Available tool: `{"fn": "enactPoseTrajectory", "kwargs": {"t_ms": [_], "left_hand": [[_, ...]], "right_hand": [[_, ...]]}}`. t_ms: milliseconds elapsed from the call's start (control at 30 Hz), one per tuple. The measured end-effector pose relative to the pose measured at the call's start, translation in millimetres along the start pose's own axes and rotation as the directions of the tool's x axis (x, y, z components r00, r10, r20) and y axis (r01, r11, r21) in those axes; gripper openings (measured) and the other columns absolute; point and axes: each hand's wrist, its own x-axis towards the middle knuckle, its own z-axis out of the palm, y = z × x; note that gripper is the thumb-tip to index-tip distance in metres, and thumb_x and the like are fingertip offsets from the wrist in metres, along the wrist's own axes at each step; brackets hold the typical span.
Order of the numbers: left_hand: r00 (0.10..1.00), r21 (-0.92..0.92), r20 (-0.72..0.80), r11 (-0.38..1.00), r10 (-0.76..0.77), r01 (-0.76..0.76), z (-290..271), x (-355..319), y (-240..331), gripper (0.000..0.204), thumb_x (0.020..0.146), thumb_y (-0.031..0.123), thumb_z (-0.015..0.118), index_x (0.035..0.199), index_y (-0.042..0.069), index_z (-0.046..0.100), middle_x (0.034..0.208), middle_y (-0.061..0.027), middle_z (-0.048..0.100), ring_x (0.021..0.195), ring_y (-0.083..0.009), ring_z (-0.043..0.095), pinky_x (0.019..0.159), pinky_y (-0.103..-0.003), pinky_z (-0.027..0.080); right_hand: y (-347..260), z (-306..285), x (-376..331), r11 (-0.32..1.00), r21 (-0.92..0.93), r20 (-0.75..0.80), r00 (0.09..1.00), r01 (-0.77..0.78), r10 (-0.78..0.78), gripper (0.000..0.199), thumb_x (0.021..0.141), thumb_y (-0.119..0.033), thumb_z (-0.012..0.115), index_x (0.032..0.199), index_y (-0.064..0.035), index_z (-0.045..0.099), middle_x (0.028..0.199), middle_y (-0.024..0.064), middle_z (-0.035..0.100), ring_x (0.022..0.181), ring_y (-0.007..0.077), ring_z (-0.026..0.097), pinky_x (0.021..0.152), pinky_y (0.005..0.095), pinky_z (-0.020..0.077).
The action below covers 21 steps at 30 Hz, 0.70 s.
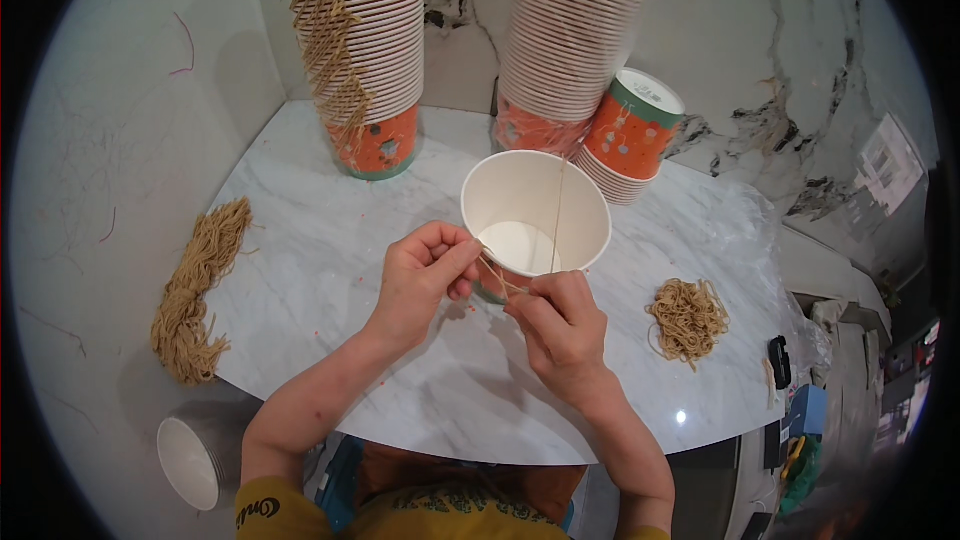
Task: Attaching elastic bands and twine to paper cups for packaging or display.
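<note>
Near the middle of the table stands a large paper cup, white inside and orange outside, its mouth tilted toward me. A thin tan string crosses its opening from the far rim to the near rim. At the near side of the cup, my left hand is closed, pinching string between thumb and forefinger by the rim. Just to the right, my right hand pinches string too. The strands cross between my fingertips, against the cup's orange wall; whether they form a knot is too small to tell.
A tall stack of cups with strings stands at the back left, a plastic-wrapped stack behind the cup, a short upside-down stack beside it. Tan string lies in a bundle left and a pile right. White cups sit below the table.
</note>
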Motion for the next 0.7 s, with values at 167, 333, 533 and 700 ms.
{"fn": "enactPoseTrajectory", "kwargs": {"t_ms": [167,333,533,700], "left_hand": [[1.000,0.001,0.009,1.000,0.002,-0.002,-1.3,-0.6,-0.8,0.011,0.099,0.015,0.066,0.097,0.004,0.065,0.077,-0.0012,0.065,0.063,-0.0073,0.057,0.059,-0.022,0.047],[0.999,0.016,-0.011,0.999,0.036,-0.036,0.3,-1.0,-2.4,0.010,0.100,0.013,0.065,0.097,0.004,0.065,0.077,-0.0011,0.065,0.064,-0.0068,0.057,0.059,-0.023,0.047],[0.997,0.035,-0.017,0.996,0.080,-0.079,1.8,2.0,-1.3,0.009,0.100,0.011,0.063,0.094,0.004,0.063,0.076,-0.0014,0.064,0.063,-0.0077,0.058,0.059,-0.024,0.047],[0.997,0.041,0.071,0.999,-0.024,0.021,5.1,-3.6,9.0,0.010,0.098,0.011,0.063,0.092,0.004,0.062,0.076,-0.0018,0.063,0.063,-0.0086,0.057,0.058,-0.025,0.046]], "right_hand": [[-2.7,-1.3,-0.8,0.998,0.051,0.048,0.998,-0.040,0.038,0.025,0.069,0.003,0.081,0.089,-0.0053,0.070,0.083,0.0051,0.058,0.073,0.0256,0.055,0.059,0.0363,0.0447],[-1.3,0.1,-1.6,0.998,0.055,0.054,0.999,-0.009,0.006,0.025,0.069,0.003,0.082,0.090,-0.0052,0.071,0.081,0.0046,0.058,0.072,0.0254,0.053,0.059,0.0351,0.0444],[1.1,-0.3,-2.5,0.994,0.094,0.059,0.996,0.058,-0.064,0.022,0.067,0.002,0.075,0.086,-0.0073,0.070,0.083,0.0028,0.057,0.073,0.0229,0.054,0.058,0.0341,0.0468],[6.1,-7.8,-0.4,0.977,0.202,0.011,0.997,-0.074,0.074,0.022,0.074,0.002,0.078,0.092,-0.0041,0.068,0.089,0.0098,0.060,0.079,0.0287,0.061,0.063,0.0371,0.0497]]}}
